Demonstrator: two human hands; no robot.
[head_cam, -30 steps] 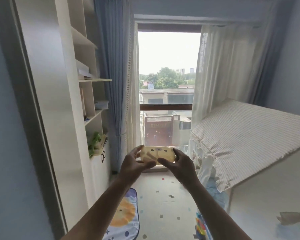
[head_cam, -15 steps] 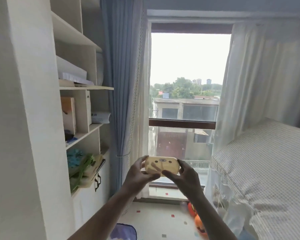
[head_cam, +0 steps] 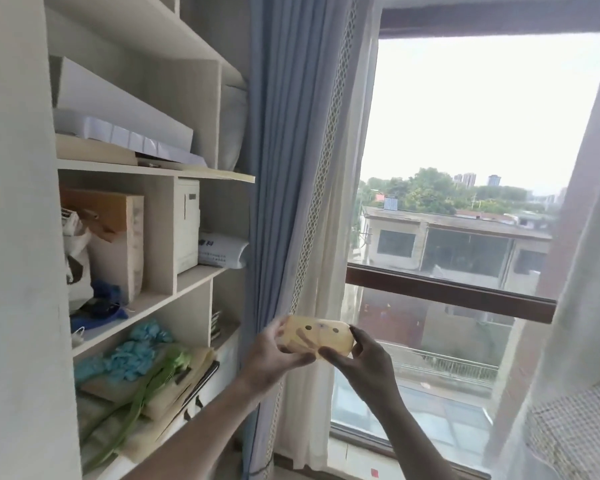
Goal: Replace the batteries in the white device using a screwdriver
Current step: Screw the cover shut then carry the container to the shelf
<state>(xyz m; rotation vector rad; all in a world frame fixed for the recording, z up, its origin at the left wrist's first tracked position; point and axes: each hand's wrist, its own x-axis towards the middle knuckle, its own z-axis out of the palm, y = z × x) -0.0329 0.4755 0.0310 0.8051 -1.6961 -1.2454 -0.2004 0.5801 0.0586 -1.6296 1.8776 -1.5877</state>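
A cream-white, rounded oblong device [head_cam: 317,337] with two small dark dots on its face is held up in front of the window. My left hand [head_cam: 274,358] grips its left end, thumb under the front edge. My right hand [head_cam: 364,358] grips its right end, with the thumb on the lower front. Both arms reach up from the bottom of the view. No screwdriver or batteries are in sight.
An open shelf unit [head_cam: 153,168] stands on the left, packed with boxes, bags and blue and green items. A blue curtain [head_cam: 288,150] hangs beside it, a sheer white curtain [head_cam: 575,271] on the right. A checked bed cover [head_cam: 575,431] shows at the lower right.
The view has swung up and to the left, closer to the shelves and window. Both hands still hold the device, now tilted slightly and nearer the blue curtain.
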